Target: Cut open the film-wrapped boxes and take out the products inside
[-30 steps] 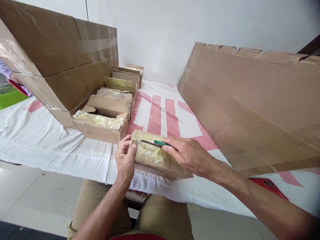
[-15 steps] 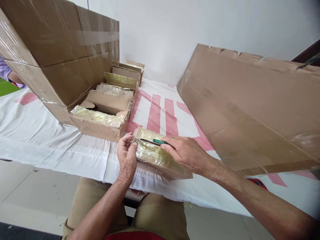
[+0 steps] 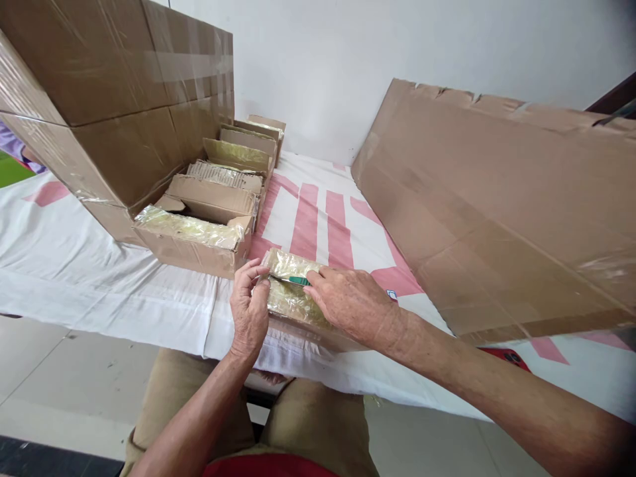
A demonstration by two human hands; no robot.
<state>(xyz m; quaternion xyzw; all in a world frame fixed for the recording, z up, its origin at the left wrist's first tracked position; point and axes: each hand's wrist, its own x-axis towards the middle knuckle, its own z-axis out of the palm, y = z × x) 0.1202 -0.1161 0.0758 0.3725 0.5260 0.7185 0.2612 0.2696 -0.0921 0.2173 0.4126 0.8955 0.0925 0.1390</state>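
A small cardboard box (image 3: 298, 306) with shiny yellowish tape over its top lies at the table's front edge. My right hand (image 3: 350, 301) is closed around a green-handled cutter knife (image 3: 299, 281), its blade lying along the seam in the taped top. The blade's tip is close to my left fingers. My left hand (image 3: 251, 301) grips the left end of this box, thumb on the near side and curled fingers at the far corner. My right hand and forearm cover the box's right part.
Several opened small boxes (image 3: 193, 248) stand in a row at left, beside a tall stack of taped cartons (image 3: 124, 119). A big cardboard sheet (image 3: 497, 218) leans at right, with a red phone (image 3: 511, 358) below it. A white cloth with pink stripes (image 3: 335, 225) covers the table.
My right hand has slid the knife leftward along the seam, nearer to my left hand. The left hand keeps its grip at the box's end. The view has shifted slightly.
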